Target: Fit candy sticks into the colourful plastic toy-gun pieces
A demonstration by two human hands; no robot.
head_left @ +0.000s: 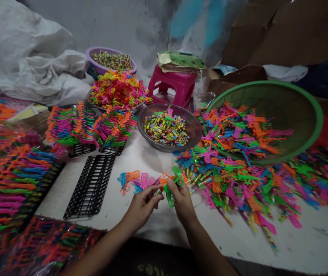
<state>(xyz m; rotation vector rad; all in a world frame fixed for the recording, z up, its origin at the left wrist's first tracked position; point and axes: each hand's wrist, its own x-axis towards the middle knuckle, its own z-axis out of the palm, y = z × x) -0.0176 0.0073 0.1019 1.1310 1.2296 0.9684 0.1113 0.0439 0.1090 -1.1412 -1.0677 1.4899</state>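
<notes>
My left hand [142, 205] and my right hand [181, 201] meet over the white table [158, 226] near its front edge. Between their fingertips they pinch a small green plastic toy [170, 193]; its netted end hangs below my right hand's fingers. What the left fingers grip exactly is partly hidden. Just behind the hands lies a small cluster of orange, pink and blue plastic toys [136, 180]. A large loose pile of the same colourful toys [238, 180] spreads to the right.
A tilted green basket [302, 103] spills toys. A metal bowl [194, 128] holds small wrapped pieces. An empty black rack [90, 186] lies left of my hands, filled racks [89, 128] behind it. A pink stool [172, 88], purple basin [94, 61] and cardboard stand behind.
</notes>
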